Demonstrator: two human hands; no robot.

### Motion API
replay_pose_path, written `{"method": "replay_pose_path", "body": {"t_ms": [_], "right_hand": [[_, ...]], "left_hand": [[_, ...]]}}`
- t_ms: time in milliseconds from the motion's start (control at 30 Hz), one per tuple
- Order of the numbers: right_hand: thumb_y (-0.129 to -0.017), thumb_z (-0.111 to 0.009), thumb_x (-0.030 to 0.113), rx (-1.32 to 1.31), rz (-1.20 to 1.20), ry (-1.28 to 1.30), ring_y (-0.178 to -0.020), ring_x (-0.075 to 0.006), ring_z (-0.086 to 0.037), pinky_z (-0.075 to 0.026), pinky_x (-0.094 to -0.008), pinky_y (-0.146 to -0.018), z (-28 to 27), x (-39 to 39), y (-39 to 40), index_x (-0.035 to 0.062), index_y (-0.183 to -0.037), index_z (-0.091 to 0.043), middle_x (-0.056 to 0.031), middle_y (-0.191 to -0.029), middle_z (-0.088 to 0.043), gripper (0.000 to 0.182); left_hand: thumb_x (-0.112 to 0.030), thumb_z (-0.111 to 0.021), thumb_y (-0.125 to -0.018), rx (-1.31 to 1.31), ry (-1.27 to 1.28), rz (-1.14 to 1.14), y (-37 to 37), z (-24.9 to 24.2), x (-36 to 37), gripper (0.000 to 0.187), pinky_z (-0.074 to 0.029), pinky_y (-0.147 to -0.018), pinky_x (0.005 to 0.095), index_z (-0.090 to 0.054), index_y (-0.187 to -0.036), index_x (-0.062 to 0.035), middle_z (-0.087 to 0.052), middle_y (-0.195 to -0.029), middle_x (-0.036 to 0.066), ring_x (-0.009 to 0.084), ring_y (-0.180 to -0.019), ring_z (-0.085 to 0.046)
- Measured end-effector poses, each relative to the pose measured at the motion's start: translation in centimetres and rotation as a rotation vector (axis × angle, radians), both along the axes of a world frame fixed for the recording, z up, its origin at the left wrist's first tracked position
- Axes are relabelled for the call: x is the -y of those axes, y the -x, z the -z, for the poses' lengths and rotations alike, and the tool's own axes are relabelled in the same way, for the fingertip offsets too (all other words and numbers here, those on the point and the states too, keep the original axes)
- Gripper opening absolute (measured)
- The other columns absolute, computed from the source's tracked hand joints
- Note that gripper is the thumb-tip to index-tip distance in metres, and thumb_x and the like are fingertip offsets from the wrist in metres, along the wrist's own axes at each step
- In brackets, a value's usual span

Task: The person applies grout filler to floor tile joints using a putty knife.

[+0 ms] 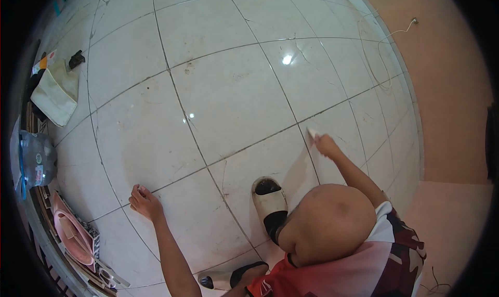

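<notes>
My right hand (326, 146) is closed around a small white piece (312, 133), whose narrow end points down at the tiled floor (234, 94) near a grout line. Its exact kind is too small to tell. My left hand (145, 202) hangs low over the floor at the left, close to another grout line. Its fingers are curled together, and whatever may be in them is hidden. Between the hands are my bent knee (338, 211) and a foot in a cream and black slipper (269, 195).
Along the left edge stand a large clear plastic bottle (40, 159), a cream bag (56, 94) and a pink container (73, 234) with tools in it. A thin white cable (382, 63) loops on the floor beside the orange wall (447, 115) at right.
</notes>
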State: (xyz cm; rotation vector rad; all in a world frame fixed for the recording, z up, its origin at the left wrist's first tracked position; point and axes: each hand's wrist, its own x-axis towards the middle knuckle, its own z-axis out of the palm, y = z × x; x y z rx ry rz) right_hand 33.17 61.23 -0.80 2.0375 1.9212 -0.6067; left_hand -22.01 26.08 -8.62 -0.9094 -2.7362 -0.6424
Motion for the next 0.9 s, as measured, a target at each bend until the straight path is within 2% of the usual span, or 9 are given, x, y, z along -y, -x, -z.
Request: {"method": "replay_pose_path", "body": {"t_ms": [33,167,200,300,500,567,667,733,900], "right_hand": [[-0.105,-0.045,0.038,-0.004,0.130,-0.033,-0.066,-0.0384,-0.072,-0.058,-0.0491,-0.068,-0.6,-1.7,0.3,-0.0110,-0.098,-0.067,-0.0315,-0.082,-0.070,0.054],[-0.103,-0.046,0.037,0.006,0.043,0.124,-0.083,-0.0402,-0.073,-0.057,-0.0510,-0.078,-2.9,-0.6,4.1,-0.0042,-0.117,-0.067,-0.0268,-0.090,-0.072,0.049],[-0.103,-0.045,0.039,0.046,-0.198,0.081,-0.097,-0.0410,-0.071,-0.056,-0.0505,-0.083,-1.9,-0.3,4.1,-0.0001,-0.121,-0.067,-0.0254,-0.101,-0.071,0.048],[-0.103,-0.045,0.042,0.133,-0.065,-0.103,-0.104,-0.0425,-0.068,-0.055,-0.0508,-0.086,-1.0,-6.5,6.2,-0.0026,-0.120,-0.066,-0.0265,-0.113,-0.069,0.051],[-0.106,-0.039,0.041,0.004,-0.053,0.181,-0.080,-0.0427,-0.072,-0.058,-0.0513,-0.071,-1.9,-5.8,6.2,-0.0098,-0.113,-0.061,-0.0290,-0.102,-0.070,0.056],[-0.106,-0.038,0.042,0.097,-0.049,0.029,-0.073,-0.0376,-0.073,-0.059,-0.0477,-0.061,-1.0,-10.4,5.2,-0.0078,-0.108,-0.066,-0.0274,-0.098,-0.072,0.056],[-0.106,-0.039,0.043,0.124,-0.047,-0.032,-0.079,-0.0387,-0.074,-0.059,-0.0487,-0.065,-2.3,-10.1,5.2,-0.0057,-0.106,-0.068,-0.0270,-0.103,-0.072,0.056],[-0.106,-0.039,0.045,0.049,-0.268,0.160,-0.093,-0.0416,-0.072,-0.058,-0.0523,-0.080,-3.3,-7.1,5.3,-0.0012,-0.111,-0.068,-0.0264,-0.108,-0.071,0.055],[-0.103,-0.043,0.043,0.187,0.028,-0.087,-0.117,-0.0390,-0.064,-0.052,-0.0535,-0.096,-1.1,-17.5,3.1,0.0061,-0.121,-0.067,-0.0189,-0.125,-0.068,0.048]], "left_hand": [[-0.023,-0.056,-0.102,0.010,-0.004,-0.007,-0.1,0.1,0.1,0.022,-0.039,-0.085,0.0427,-0.061,-0.120,-0.0099,-0.063,-0.089,0.005,0.0246,-0.090,-0.055],[-0.023,-0.056,-0.102,0.026,0.004,-0.012,0.1,0.2,-0.1,0.022,-0.039,-0.085,0.0427,-0.063,-0.118,-0.0102,-0.063,-0.089,0.004,0.0239,-0.089,-0.055],[-0.023,-0.056,-0.103,0.046,0.021,-0.023,0.1,0.2,0.2,0.021,-0.039,-0.085,0.0428,-0.063,-0.118,-0.0102,-0.064,-0.090,0.004,0.0237,-0.089,-0.055],[-0.024,-0.056,-0.103,0.012,-0.006,-0.005,0.2,0.3,0.2,0.022,-0.039,-0.085,0.0428,-0.063,-0.119,-0.0101,-0.064,-0.089,0.004,0.0237,-0.089,-0.055],[-0.023,-0.057,-0.102,-0.055,-0.030,-0.003,0.2,0.6,0.3,0.023,-0.039,-0.087,0.0426,-0.062,-0.120,-0.0094,-0.064,-0.095,0.006,0.0244,-0.091,-0.056],[-0.023,-0.057,-0.102,0.009,0.018,-0.015,0.1,0.2,0.4,0.023,-0.039,-0.088,0.0426,-0.062,-0.120,-0.0091,-0.065,-0.097,0.006,0.0246,-0.092,-0.056],[-0.021,-0.057,-0.102,0.026,0.043,-0.012,-0.2,0.4,0.4,0.023,-0.039,-0.088,0.0425,-0.062,-0.121,-0.0085,-0.065,-0.099,0.007,0.0252,-0.094,-0.056],[-0.020,-0.057,-0.102,-0.004,0.019,0.002,0.6,0.9,0.8,0.023,-0.040,-0.088,0.0425,-0.062,-0.121,-0.0081,-0.065,-0.099,0.007,0.0257,-0.094,-0.056],[-0.020,-0.055,-0.104,0.034,-0.056,0.045,0.9,0.4,-0.2,0.025,-0.042,-0.084,0.0411,-0.061,-0.121,-0.0027,-0.063,-0.096,0.011,0.0288,-0.091,-0.056]]}}
